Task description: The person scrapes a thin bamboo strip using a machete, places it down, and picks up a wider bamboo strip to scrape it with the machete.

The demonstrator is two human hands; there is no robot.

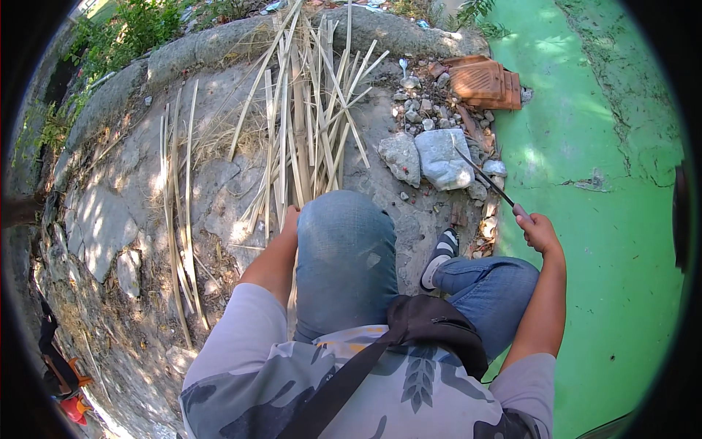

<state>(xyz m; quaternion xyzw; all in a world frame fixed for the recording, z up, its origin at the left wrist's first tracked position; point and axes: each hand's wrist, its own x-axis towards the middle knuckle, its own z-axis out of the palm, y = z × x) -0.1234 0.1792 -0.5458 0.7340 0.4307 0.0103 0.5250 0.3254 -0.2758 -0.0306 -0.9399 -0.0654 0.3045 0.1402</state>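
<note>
My right hand [540, 233] is closed round the brownish handle of a long, narrow, dark-bladed knife [495, 186]. Its blade points up and left, with the tip over a pale block of stone [443, 159]; whether it touches the stone I cannot tell. My left hand [292, 220] is down beside my raised knee, at the near end of a heap of split bamboo strips [281, 124]. The knee covers most of that hand, so its fingers and any grip are hidden. A thicker bamboo piece [298, 110] runs through the middle of the heap.
Several more strips [172, 212] lie apart on the cracked ground at left. Stones and rubble [428, 110] and stacked orange clay tiles [482, 82] border the green-painted floor [592, 293] on the right. A low stone kerb [205, 47] crosses the far side, with plants [131, 33] behind.
</note>
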